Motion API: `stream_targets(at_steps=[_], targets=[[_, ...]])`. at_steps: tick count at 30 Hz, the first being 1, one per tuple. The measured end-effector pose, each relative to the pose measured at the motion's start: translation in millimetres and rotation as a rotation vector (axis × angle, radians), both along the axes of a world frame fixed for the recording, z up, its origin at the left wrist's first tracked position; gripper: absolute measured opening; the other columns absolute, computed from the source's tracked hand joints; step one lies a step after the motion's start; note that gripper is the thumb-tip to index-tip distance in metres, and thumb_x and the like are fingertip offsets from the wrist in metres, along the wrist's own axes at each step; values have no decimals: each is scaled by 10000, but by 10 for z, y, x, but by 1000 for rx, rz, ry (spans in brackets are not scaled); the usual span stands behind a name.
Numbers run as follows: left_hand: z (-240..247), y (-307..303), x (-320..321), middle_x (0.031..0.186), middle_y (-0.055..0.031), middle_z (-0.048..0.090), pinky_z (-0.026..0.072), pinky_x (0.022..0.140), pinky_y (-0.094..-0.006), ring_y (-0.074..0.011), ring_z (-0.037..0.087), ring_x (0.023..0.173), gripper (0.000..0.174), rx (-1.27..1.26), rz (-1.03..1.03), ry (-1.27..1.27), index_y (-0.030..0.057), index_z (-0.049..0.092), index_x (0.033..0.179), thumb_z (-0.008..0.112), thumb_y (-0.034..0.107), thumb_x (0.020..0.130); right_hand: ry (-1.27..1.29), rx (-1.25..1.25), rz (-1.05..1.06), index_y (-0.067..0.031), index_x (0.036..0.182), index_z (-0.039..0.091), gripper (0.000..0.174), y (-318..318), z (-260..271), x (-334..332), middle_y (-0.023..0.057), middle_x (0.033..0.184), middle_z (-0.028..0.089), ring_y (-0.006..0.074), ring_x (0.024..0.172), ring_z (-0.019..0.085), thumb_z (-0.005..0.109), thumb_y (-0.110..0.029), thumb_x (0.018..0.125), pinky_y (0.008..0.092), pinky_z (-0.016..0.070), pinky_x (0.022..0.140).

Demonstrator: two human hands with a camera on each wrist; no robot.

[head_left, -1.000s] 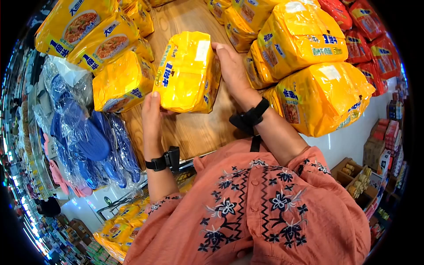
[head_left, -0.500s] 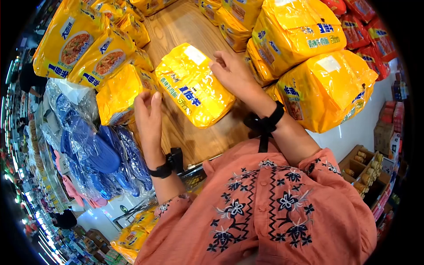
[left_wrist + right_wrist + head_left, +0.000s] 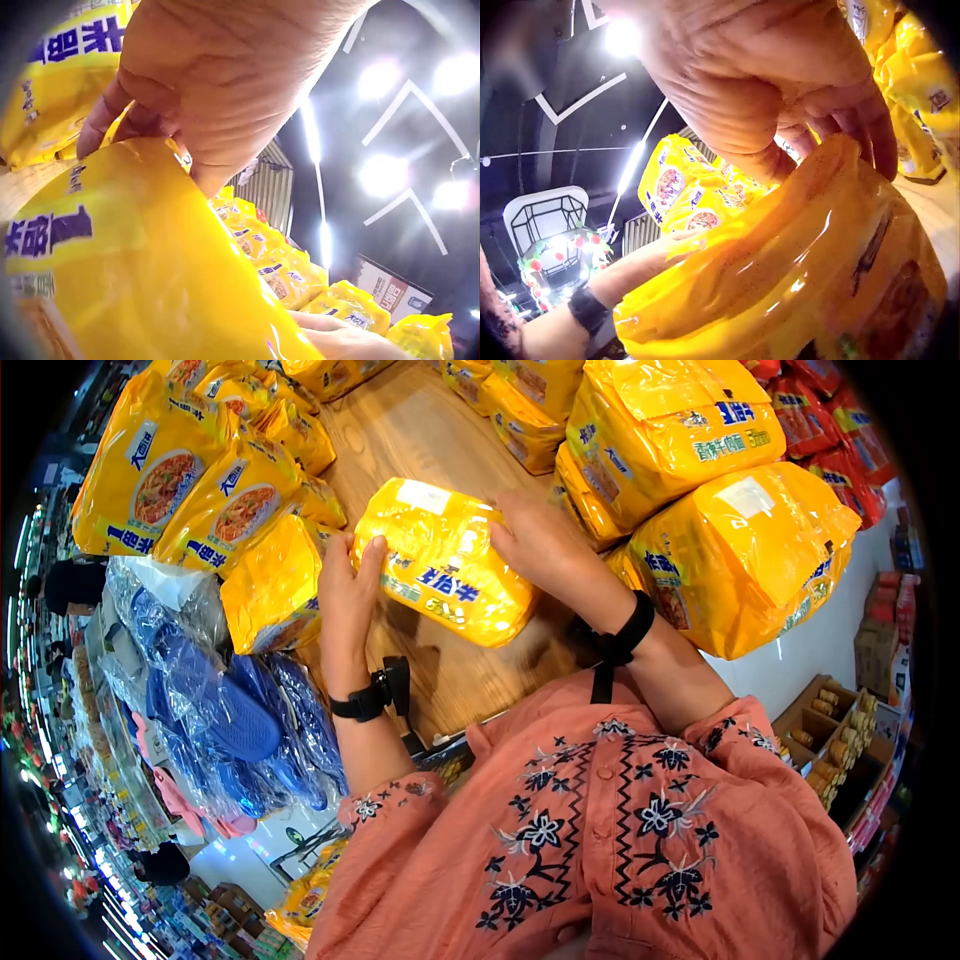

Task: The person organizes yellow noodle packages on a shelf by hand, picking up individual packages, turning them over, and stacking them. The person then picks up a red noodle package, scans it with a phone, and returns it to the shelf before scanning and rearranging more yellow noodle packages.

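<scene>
A yellow multipack of instant noodles [image 3: 440,575] is held between both hands over the wooden table [image 3: 420,670], its printed face turned up toward the head camera. My left hand [image 3: 348,595] grips its left end, thumb on the near face. At the opposite end my right hand [image 3: 545,545] grips the pack, its fingertips mostly hidden in the head view. In the right wrist view, thumb and fingers straddle the pack's yellow wrapper [image 3: 780,262]. The left wrist view has fingers [image 3: 105,112] bent over the wrapper's top edge.
Yellow noodle packs [image 3: 245,510] stand piled at the left, with more large ones [image 3: 740,560] stacked at the right. Red packs [image 3: 800,420] sit behind those. Blue slippers in clear plastic [image 3: 235,710] hang off the table's left side. Wood surface shows between the piles.
The pack, upright in both hands at first, was then lying slanted on the table with both hands loose beside it. Now both hands grip its ends and it has turned more crosswise.
</scene>
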State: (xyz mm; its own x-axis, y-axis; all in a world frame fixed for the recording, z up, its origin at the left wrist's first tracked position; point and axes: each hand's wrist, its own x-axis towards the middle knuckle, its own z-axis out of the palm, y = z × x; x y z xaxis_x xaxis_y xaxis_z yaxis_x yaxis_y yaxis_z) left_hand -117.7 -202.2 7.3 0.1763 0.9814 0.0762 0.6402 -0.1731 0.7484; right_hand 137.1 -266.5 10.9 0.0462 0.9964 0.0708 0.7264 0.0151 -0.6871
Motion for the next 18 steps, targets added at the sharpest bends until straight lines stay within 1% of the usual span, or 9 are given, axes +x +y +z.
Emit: stream_targets(at_steps=[1,2,4,5,7,8,11,15,18], targets=[[42,-64,-46,868,-84,651,478,711,-314,-166,571,775,322,-4,3,51,-18,579,982,636,299,990,-29,65,-31,10,1049,605,229,10,-48,-6,242,1049,633,438,1004,604,572,-164,902,504,485,876],[103,-149,-86,834,-117,638,474,699,-339,-197,568,749,348,-54,3,112,-25,570,956,641,314,981,-59,131,-59,5,1046,608,221,19,-76,-13,236,1048,633,437,1006,602,582,-168,910,505,484,877],[221,-321,-152,767,-183,612,468,675,-388,-258,562,696,403,-156,0,230,-40,552,902,652,345,963,-86,79,-71,16,1138,612,298,29,-8,-12,237,1114,635,418,1055,603,601,-206,940,470,490,903],[210,-393,-192,752,-171,597,458,661,-379,-237,542,686,408,-204,-12,187,-39,549,889,654,348,963,-101,51,-74,22,1184,614,337,23,10,-18,238,1147,636,409,1080,603,611,-224,954,453,493,916],[174,-523,-266,723,-148,568,439,634,-362,-195,502,667,418,-301,-33,97,-36,542,862,657,354,962,-114,74,-57,27,1172,619,333,34,-24,-31,232,1134,637,410,1065,604,605,-233,965,452,491,910],[175,-577,-272,730,-131,570,437,623,-342,-162,507,672,417,-309,-43,35,-32,556,867,659,361,960,-121,88,-47,29,1166,622,332,42,-39,-43,229,1128,638,410,1058,604,602,-238,971,452,490,907],[190,-632,-264,738,-124,585,441,625,-341,-164,519,671,419,-334,-58,-78,-36,571,877,659,366,960,-102,119,-19,37,1148,627,321,47,-50,-71,224,1103,640,408,1039,600,599,-231,974,450,484,896],[121,-628,-312,769,-126,615,452,638,-338,-179,554,687,409,-366,-70,-61,-45,603,933,657,360,960,-20,184,4,13,1037,632,229,63,-83,-73,232,1026,621,418,1024,564,594,-196,953,479,456,903],[170,-642,-300,790,-131,631,462,647,-340,-190,573,698,405,-371,-81,-76,-49,621,980,653,355,963,-22,228,25,18,1077,639,238,81,-104,-68,235,1035,626,421,1023,564,600,-182,953,479,455,902]])
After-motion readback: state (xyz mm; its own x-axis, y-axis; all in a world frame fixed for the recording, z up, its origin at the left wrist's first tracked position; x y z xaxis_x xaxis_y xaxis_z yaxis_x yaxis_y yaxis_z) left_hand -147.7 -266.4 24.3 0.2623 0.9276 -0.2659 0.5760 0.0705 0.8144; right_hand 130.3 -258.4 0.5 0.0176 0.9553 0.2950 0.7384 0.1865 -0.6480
